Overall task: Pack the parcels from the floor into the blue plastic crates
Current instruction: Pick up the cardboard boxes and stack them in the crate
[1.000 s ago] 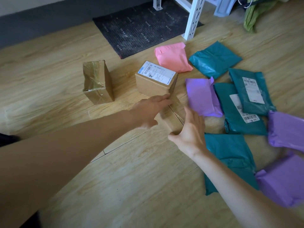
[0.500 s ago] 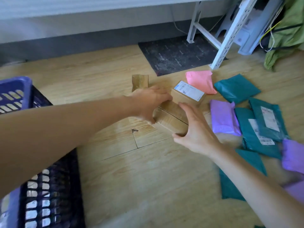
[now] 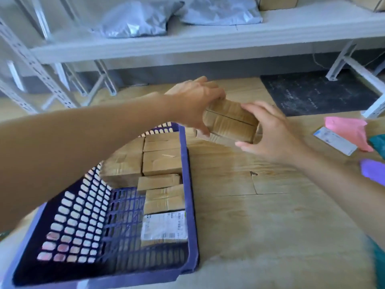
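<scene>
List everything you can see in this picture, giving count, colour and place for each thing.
crate: one, blue, floor, left.
boxes in crate: at least five, brown, far end and right side.
held box: one, brown, above floor beside crate's far corner.
pink mailer: one, pink, floor, right.
purple mailer: one, purple, right edge.
teal mailers: two, teal, right edge.
grey bags: two, grey, on white shelf.
mat: one, dark, floor under shelf.
left hand: one, fingers gripping held box's left end.
right hand: one, fingers gripping its right end.

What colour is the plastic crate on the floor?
The crate is violet-blue; the head view, the only one, shows it.
</scene>
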Demonstrator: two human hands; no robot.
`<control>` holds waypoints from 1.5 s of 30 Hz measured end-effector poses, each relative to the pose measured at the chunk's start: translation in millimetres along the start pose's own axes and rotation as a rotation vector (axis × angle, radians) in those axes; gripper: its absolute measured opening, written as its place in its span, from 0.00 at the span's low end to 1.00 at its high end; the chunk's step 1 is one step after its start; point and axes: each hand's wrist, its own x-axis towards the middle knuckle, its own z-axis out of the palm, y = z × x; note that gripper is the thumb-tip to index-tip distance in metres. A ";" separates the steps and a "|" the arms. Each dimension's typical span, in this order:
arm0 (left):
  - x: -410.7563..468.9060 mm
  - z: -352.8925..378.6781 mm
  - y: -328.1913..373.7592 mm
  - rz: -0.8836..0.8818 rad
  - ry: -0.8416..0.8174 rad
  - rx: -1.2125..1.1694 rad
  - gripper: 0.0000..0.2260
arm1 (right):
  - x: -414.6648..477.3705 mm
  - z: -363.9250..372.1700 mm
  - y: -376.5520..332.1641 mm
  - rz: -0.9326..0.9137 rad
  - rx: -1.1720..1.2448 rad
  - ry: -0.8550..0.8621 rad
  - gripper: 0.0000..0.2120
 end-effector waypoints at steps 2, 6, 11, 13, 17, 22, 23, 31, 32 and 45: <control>-28.5 -7.3 -23.8 -0.051 -0.008 0.009 0.41 | 15.4 6.6 -28.1 -0.050 -0.008 -0.016 0.39; -84.6 -9.8 -63.6 -0.137 -0.037 0.019 0.43 | 36.7 29.2 -80.8 -0.155 0.012 -0.064 0.39; -146.0 14.4 -100.7 -0.221 -0.103 0.018 0.44 | 49.3 69.8 -134.7 -0.261 0.010 -0.157 0.40; -165.8 29.8 -112.5 -0.246 -0.134 0.011 0.44 | 50.8 89.7 -151.2 -0.272 0.003 -0.214 0.41; -195.8 64.4 -132.2 -0.284 -0.192 0.003 0.44 | 53.7 130.7 -175.7 -0.304 -0.011 -0.298 0.41; -216.2 110.9 -147.6 -0.310 -0.254 -0.026 0.44 | 57.0 175.0 -190.8 -0.295 -0.053 -0.411 0.42; -218.2 118.7 -149.6 -0.312 -0.268 -0.030 0.43 | 57.1 183.6 -191.8 -0.283 -0.053 -0.436 0.42; -218.8 164.8 -163.6 -0.331 -0.341 0.008 0.42 | 60.1 233.9 -191.4 -0.235 -0.046 -0.543 0.43; -217.5 168.3 -164.8 -0.333 -0.345 0.012 0.42 | 60.8 237.6 -191.7 -0.233 -0.044 -0.547 0.43; -210.4 179.6 -179.5 -0.302 -0.400 0.037 0.39 | 69.4 254.8 -186.9 -0.220 0.124 -0.519 0.41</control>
